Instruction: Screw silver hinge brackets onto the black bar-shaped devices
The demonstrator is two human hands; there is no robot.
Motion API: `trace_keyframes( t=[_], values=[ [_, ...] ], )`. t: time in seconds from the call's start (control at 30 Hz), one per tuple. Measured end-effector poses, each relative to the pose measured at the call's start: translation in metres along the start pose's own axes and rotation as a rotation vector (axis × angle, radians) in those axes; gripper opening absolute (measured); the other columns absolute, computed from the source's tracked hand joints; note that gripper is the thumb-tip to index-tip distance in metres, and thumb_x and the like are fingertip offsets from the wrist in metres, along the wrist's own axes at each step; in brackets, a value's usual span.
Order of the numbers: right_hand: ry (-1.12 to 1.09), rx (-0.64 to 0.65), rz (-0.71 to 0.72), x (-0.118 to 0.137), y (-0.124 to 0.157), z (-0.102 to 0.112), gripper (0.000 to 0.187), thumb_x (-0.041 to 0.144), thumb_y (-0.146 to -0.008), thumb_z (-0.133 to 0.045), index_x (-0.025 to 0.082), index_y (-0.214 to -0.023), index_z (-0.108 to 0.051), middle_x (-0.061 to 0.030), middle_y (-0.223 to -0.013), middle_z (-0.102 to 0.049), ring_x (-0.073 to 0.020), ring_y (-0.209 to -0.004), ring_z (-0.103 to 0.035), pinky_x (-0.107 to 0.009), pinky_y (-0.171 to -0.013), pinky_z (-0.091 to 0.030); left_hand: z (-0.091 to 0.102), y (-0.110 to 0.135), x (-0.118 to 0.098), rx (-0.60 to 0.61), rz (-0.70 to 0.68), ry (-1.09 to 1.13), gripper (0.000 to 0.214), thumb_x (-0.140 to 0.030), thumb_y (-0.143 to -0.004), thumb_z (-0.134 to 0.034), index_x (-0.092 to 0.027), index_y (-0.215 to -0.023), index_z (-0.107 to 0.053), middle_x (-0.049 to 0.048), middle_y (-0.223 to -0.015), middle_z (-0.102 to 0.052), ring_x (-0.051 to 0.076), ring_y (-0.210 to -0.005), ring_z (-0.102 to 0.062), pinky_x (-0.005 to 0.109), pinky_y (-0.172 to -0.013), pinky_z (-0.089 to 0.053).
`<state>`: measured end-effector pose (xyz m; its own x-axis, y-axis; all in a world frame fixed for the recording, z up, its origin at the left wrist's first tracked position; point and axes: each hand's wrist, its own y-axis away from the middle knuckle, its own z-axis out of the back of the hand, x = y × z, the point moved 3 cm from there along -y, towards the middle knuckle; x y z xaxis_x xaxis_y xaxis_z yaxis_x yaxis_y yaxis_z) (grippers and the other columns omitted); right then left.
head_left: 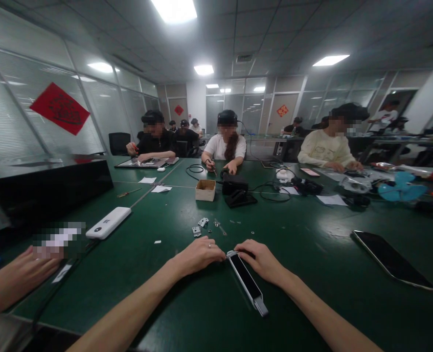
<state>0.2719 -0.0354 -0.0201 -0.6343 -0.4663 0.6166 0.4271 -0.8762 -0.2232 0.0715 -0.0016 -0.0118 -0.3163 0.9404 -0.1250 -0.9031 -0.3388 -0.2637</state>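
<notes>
A slim white device with a long black face [246, 276] lies slanted on the green table in front of me. A narrow grey-white piece sticks out at its near end. My left hand [202, 255] has its fingers bent together, their tips against the device's far left corner. From the other side, my right hand [259, 259] pinches the far end between thumb and forefinger. What lies between my fingertips there is too small to make out. Just beyond my left hand are small metal brackets [203, 222] and several tiny parts [216, 223].
A phone-like slab [390, 259] lies at the right. At the left are a white power bank [109, 222] with a cable and another person's hand [47, 259]. Farther off stand a small open box [205, 191], a black stand [238, 190] and a blue fan [401, 188]. Several people sit opposite.
</notes>
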Motion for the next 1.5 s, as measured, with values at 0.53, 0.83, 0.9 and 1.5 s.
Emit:
trace_keyframes(
  t=[0.53, 0.83, 0.9, 1.5],
  values=[
    [-0.040, -0.028, 0.015, -0.006, -0.002, -0.003, 0.021, 0.025, -0.092, -0.047, 0.021, -0.098, -0.068, -0.0033, -0.091, -0.064, -0.0159, -0.084, -0.058, -0.027, -0.076, -0.045, 0.005, 0.000, -0.013, -0.043, -0.272, -0.459, 0.017, -0.015, -0.098, -0.039, -0.016, -0.095, -0.056, 0.0021, -0.088, -0.066, 0.012, -0.070, -0.054, 0.030, -0.065, -0.033],
    [-0.036, -0.035, 0.002, -0.003, -0.002, -0.002, 0.022, 0.023, -0.091, -0.047, 0.020, -0.096, -0.069, -0.0033, -0.089, -0.064, -0.0150, -0.083, -0.059, -0.025, -0.075, -0.045, 0.004, 0.001, -0.013, -0.070, -0.392, -0.463, 0.016, -0.012, -0.096, -0.039, -0.014, -0.099, -0.055, 0.0038, -0.091, -0.065, 0.012, -0.069, -0.054, 0.027, -0.063, -0.037],
    [-0.034, -0.030, -0.009, -0.001, -0.002, -0.001, 0.022, 0.022, -0.091, -0.047, 0.020, -0.095, -0.069, -0.0033, -0.090, -0.065, -0.0150, -0.083, -0.059, -0.025, -0.076, -0.045, 0.003, 0.001, -0.013, -0.055, -0.397, -0.435, 0.018, -0.011, -0.096, -0.039, -0.014, -0.104, -0.055, 0.0043, -0.094, -0.065, 0.012, -0.070, -0.054, 0.027, -0.063, -0.039],
    [-0.035, -0.023, 0.055, -0.002, -0.002, -0.002, 0.023, 0.021, -0.091, -0.046, 0.020, -0.094, -0.068, -0.0037, -0.092, -0.066, -0.0161, -0.087, -0.059, -0.027, -0.080, -0.045, -0.003, 0.000, -0.009, 0.022, -0.232, -0.141, 0.024, -0.017, -0.097, -0.038, -0.022, -0.110, -0.057, 0.0050, -0.099, -0.066, 0.014, -0.079, -0.058, 0.025, -0.072, -0.043]
  ],
)
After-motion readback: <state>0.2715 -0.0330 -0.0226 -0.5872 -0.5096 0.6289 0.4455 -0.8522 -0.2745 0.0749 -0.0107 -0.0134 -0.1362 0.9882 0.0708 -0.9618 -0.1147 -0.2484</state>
